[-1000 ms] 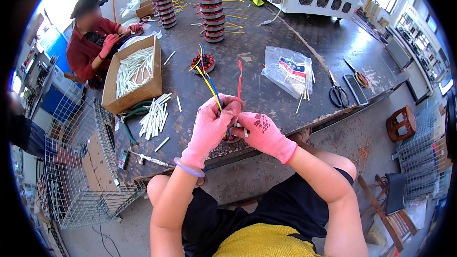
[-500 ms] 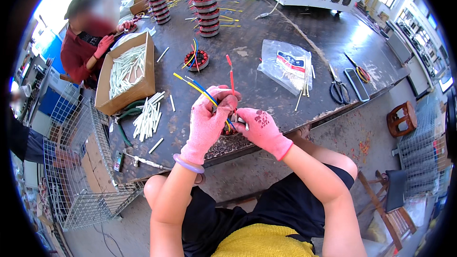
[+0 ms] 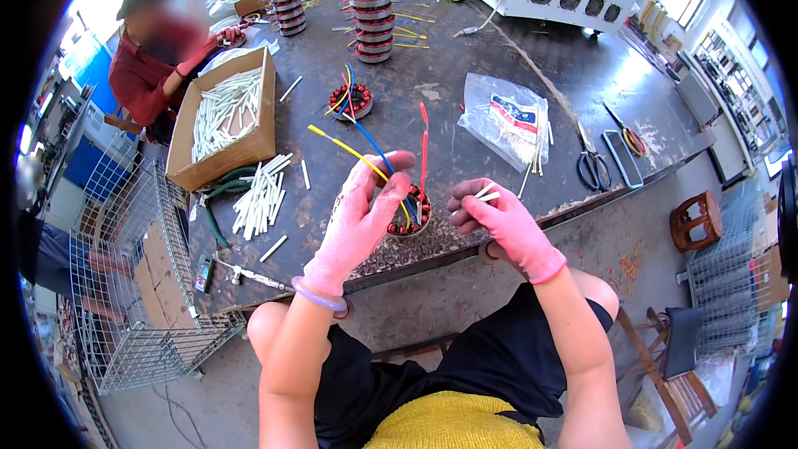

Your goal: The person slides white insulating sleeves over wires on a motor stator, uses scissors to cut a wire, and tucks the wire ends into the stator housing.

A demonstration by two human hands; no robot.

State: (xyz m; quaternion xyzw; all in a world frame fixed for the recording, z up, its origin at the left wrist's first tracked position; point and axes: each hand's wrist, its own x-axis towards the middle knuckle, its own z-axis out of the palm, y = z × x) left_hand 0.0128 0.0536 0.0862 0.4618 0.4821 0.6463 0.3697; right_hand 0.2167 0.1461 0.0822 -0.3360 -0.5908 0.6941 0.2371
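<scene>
At the table's near edge sits a small round stator (image 3: 413,214) with red windings. A red wire (image 3: 424,150) stands up from it, and a yellow wire (image 3: 345,148) and a blue wire (image 3: 371,140) lean left. My left hand (image 3: 357,212), in a pink glove, is beside the stator; thumb and fingers are apart, with the yellow and blue wires passing through the gap. To the right of the stator, my pink-gloved right hand (image 3: 509,229) pinches thin white sleeves (image 3: 486,194), clear of the wires. A second stator (image 3: 349,102) lies farther back.
A cardboard box (image 3: 264,116) of white sleeves stands left, with a loose pile (image 3: 264,199) beside it. Stacked stators (image 3: 371,21) stand at the back. Right are a plastic bag (image 3: 486,108), scissors (image 3: 592,166) and a phone (image 3: 622,158). A co-worker (image 3: 154,66) sits far left.
My hands have separated: the right moved right, away from the wires, with white sleeves in its fingers. My left thumb and fingers have parted from the red wire, and the stator is more visible.
</scene>
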